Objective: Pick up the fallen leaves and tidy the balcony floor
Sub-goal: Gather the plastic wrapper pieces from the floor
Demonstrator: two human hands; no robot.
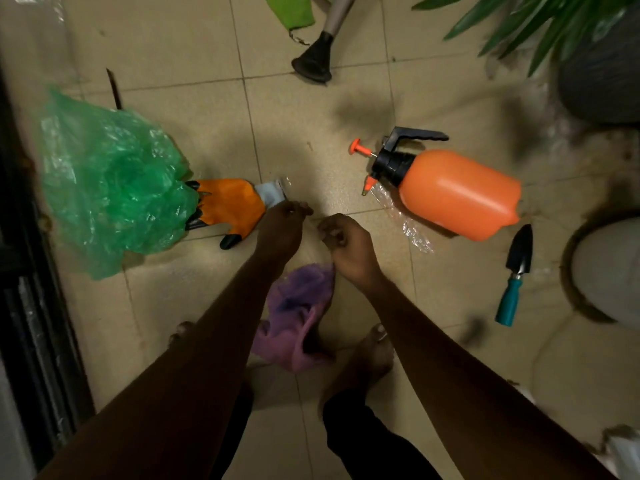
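Note:
My left hand [284, 226] and my right hand [343, 244] hover close together over the tiled floor [207, 133], fingers curled. Each seems to pinch an edge of a thin clear plastic bag [313, 244] stretched between them; the film is faint and hard to make out. A crumpled green plastic bag [110, 188] lies on the left. An orange glove with black claw tips [228, 206] lies beside it, just left of my left hand. A small bit of debris [309, 145] sits on the tile ahead.
An orange pressure sprayer [457, 192] lies on its side at the right on clear wrap [408, 230]. Nearby are a teal-handled trowel [516, 275], grey pots [606, 271] and a palm-like plant [540, 19]. Purple mesh cloth [298, 317] lies between my bare feet. A black-footed stand leg [313, 60] is ahead; a door frame [24, 271] runs along the left.

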